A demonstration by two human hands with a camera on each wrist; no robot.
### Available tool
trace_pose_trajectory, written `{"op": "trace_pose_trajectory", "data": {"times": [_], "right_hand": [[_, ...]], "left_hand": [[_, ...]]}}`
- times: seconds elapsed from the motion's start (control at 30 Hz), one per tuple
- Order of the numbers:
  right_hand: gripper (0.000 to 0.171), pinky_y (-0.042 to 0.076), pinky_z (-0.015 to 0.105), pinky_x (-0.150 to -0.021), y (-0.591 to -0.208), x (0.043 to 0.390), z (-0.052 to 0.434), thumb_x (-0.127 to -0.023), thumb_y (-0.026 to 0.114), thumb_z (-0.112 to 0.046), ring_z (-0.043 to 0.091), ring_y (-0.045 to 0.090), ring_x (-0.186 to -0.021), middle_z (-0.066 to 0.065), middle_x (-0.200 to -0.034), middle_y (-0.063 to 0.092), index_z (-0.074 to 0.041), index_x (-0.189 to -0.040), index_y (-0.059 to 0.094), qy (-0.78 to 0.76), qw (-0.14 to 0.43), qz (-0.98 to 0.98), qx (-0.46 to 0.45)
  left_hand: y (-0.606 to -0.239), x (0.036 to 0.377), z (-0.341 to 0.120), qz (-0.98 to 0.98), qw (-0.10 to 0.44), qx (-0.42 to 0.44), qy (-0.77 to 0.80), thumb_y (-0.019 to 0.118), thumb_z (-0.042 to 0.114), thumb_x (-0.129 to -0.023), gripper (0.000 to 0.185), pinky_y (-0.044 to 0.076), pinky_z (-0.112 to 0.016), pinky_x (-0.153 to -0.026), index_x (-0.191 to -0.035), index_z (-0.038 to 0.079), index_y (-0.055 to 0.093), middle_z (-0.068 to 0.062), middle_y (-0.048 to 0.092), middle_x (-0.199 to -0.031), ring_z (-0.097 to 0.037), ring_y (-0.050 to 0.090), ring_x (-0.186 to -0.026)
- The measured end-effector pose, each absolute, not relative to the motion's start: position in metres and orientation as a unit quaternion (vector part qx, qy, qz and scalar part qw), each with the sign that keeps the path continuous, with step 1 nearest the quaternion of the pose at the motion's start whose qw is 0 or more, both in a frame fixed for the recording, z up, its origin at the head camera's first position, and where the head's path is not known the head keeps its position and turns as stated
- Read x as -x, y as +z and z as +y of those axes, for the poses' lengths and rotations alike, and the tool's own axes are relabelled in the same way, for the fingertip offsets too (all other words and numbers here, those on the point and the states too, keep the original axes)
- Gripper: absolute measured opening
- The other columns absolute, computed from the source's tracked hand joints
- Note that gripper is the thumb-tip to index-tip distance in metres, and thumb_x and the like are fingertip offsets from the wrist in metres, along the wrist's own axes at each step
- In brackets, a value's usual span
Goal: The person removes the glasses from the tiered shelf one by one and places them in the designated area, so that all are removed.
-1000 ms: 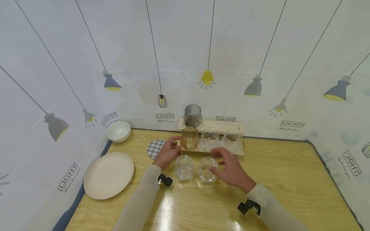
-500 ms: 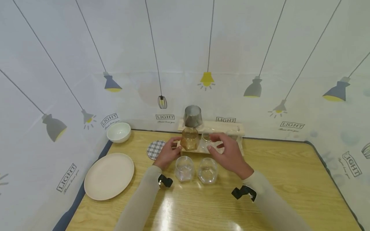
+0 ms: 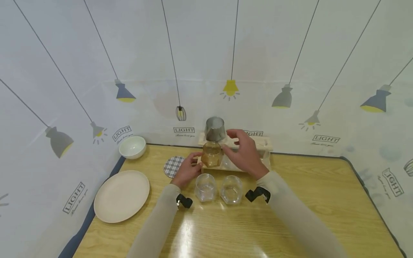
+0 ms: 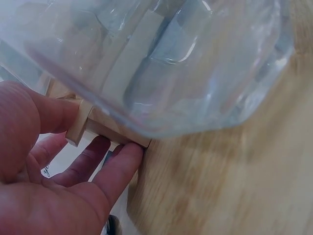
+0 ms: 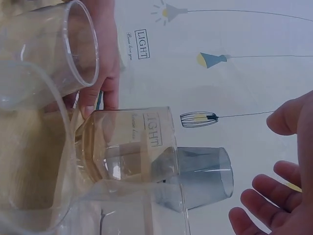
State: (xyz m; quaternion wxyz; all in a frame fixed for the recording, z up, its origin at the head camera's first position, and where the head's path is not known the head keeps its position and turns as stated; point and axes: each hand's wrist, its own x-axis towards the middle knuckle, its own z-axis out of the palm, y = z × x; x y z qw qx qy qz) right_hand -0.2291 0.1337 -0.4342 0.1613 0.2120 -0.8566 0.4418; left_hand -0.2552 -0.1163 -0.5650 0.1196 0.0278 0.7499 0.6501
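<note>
Two hands in play: left hand [image 3: 186, 171] steadies the wooden rack [image 3: 206, 165], right hand [image 3: 244, 152] open, empty, nearing the grey glass [image 3: 215, 129]; I'd grip low, lift straight

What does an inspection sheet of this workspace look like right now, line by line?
Surface: wooden table, glare near the front edge.
Job's things: wooden rack holding grey glass on top and amber glass below; two clear glasses on the table in front.
Clutter: beige plate, white bowl, checked coaster.
Hands: left hand touches the rack's left end; right hand open above the rack, holding nothing.
Cables: nothing seen.
Surroundings: lamp-print backdrop.
</note>
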Motion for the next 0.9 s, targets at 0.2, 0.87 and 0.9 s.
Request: {"op": "trace_pose_trajectory", "data": {"times": [0.2,0.87,0.9], "right_hand": [[0.061,0.055,0.055,-0.102,-0.436,0.255,0.121,-0.098,0.076,-0.032,0.035,0.058,-0.129,0.02,-0.14,0.06,0.0,-0.146,0.054,0.433,0.171,-0.864,-0.193],[0.091,0.052,0.05,-0.107,-0.451,0.318,0.102,-0.088,0.083,-0.052,0.03,0.058,-0.13,0.013,-0.152,0.057,-0.012,-0.158,0.041,0.433,0.048,-0.892,-0.124],[0.09,0.052,0.05,-0.106,-0.45,0.318,0.103,-0.088,0.084,-0.052,0.03,0.059,-0.129,0.013,-0.15,0.057,-0.012,-0.157,0.042,0.436,0.05,-0.89,-0.125]], "left_hand": [[-0.564,0.255,-0.116,0.768,0.114,-0.036,0.629,0.066,0.016,-0.106,0.046,0.061,-0.037,-0.093,-0.15,0.017,0.054,-0.022,0.061,-0.132,-0.033,0.063,-0.123],[-0.567,0.26,-0.117,0.74,0.134,-0.024,0.659,0.066,0.01,-0.104,0.049,0.061,-0.036,-0.093,-0.151,0.015,0.052,-0.021,0.058,-0.131,-0.029,0.062,-0.119],[-0.566,0.26,-0.117,0.74,0.135,-0.024,0.658,0.066,0.01,-0.104,0.049,0.061,-0.037,-0.094,-0.151,0.016,0.053,-0.021,0.058,-0.131,-0.029,0.062,-0.12]]}}
